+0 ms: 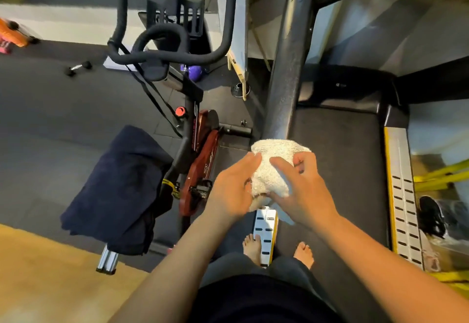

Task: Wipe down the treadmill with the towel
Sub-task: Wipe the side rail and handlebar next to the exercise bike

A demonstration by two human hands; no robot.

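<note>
Left of the treadmill's [337, 170] edge stands a spin bike [187, 124]. Next, left hand [233, 185] and right hand [307, 188] clasp the white towel [272, 168], fingers curled round it, apparently bunching it against the upright post's [286, 69] base to scrub there.

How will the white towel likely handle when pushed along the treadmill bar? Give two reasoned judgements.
Probably floppy: the towel bunches and drapes over the bar under the left hand and right hand. Likely grippy, not slippery: its surface looks looped terry.
</note>
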